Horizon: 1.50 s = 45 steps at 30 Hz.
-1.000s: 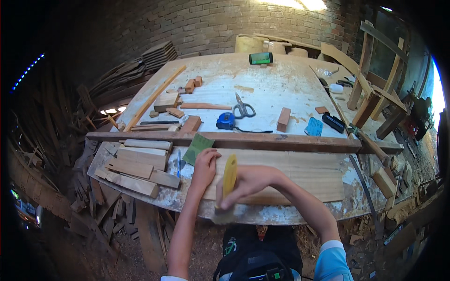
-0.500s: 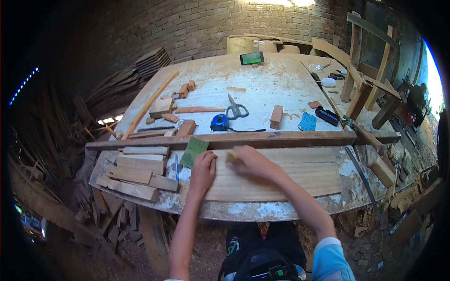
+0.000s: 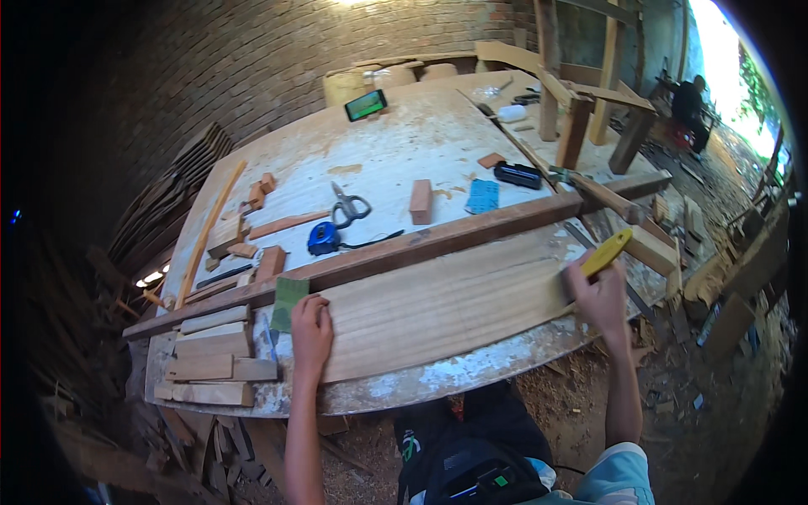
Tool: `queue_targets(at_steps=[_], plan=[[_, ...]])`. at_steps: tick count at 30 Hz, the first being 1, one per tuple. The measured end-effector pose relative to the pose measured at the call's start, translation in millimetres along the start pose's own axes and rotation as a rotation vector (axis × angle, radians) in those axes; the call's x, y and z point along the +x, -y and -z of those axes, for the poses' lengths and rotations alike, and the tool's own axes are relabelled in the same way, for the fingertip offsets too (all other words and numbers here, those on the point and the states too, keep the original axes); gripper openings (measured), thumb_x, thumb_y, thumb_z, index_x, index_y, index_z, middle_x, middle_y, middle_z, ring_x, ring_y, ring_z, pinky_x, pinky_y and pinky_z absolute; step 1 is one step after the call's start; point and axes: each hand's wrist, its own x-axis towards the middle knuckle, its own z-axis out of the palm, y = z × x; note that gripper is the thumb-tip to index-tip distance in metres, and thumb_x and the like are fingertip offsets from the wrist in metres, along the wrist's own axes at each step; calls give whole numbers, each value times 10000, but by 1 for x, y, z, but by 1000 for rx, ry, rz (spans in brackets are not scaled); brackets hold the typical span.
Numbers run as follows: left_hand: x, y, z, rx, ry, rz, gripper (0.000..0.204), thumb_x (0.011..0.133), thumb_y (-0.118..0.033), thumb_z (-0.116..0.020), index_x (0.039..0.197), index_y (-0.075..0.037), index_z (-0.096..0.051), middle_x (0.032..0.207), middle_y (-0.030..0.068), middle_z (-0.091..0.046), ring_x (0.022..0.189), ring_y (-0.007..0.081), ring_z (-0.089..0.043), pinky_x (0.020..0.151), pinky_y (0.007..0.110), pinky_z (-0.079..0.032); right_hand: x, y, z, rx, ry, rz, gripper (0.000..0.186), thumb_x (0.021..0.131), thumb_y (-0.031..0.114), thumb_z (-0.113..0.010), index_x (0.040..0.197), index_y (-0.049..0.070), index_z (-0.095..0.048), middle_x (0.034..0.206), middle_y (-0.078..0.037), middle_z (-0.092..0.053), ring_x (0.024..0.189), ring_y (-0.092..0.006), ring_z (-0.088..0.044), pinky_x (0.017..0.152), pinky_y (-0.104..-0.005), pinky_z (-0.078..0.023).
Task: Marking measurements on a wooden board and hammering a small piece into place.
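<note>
A long, light wooden board (image 3: 438, 295) lies along the near side of the worktable. My left hand (image 3: 312, 326) grips the board's left end with bent fingers, right beside a sheet of green sandpaper (image 3: 290, 303). Over at the right end, my right hand (image 3: 599, 295) is closed around a brush with a yellow handle (image 3: 612, 251). The brush's dark bristles are down at the board's surface, blurred and partly covered by my fingers. Behind the board runs a long dark wooden beam (image 3: 454, 237).
Left of my left hand lie several short wood strips (image 3: 210, 368) and a blue pen (image 3: 269, 330). Beyond the beam are a blue tape measure (image 3: 323, 239), scissors (image 3: 348, 204), a reddish block (image 3: 420, 202) and a propped phone (image 3: 365, 105). A person (image 3: 690, 109) sits far right.
My right hand has swept the brush from near the board's left end to its right end. My left hand stays at the left end. The whole view has turned toward the right.
</note>
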Motion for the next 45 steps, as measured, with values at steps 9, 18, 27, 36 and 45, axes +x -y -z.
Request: queue_targets(at_steps=[9, 18, 27, 36, 45], plan=[[-7, 18, -5, 80, 15, -27, 113, 837, -12, -520, 913, 21, -596, 994, 198, -589, 986, 369, -535, 889, 427, -412, 8, -21, 28, -92, -33, 45, 181, 834, 166, -638, 764, -1, -641, 644, -79, -625, 576, -116, -584, 533, -294, -469], [0, 0, -4, 3, 61, -33, 99, 861, -10, -497, 912, 31, -572, 995, 189, -574, 959, 348, -550, 855, 406, -422, 37, -42, -39, 107, 178, -86, 274, 809, 225, -639, 813, -49, -661, 683, -170, -652, 612, -242, -648, 600, -358, -515], [-3, 12, -5, 37, 42, -61, 97, 864, -2, -492, 921, 34, -561, 980, 191, -569, 952, 350, -546, 854, 397, -422, -32, 55, -106, 751, 759, 115, 256, 817, 221, -671, 881, -27, -667, 842, -116, -684, 738, -170, -638, 702, -315, -513], [-4, 4, -6, 65, 44, -52, 125, 882, -24, -487, 949, 36, -573, 989, 186, -585, 952, 341, -556, 857, 387, -423, 11, -4, -90, 484, 379, -41, 185, 828, 162, -618, 803, -19, -648, 639, -92, -630, 560, -136, -601, 511, -274, -478], [-4, 9, -2, 36, 45, -7, 106, 872, -19, -490, 918, 31, -571, 1005, 186, -585, 979, 342, -550, 879, 398, -418, -28, 44, -24, 595, 632, 44, 134, 795, 147, -684, 843, 24, -662, 803, -47, -664, 760, -115, -619, 680, -289, -490]])
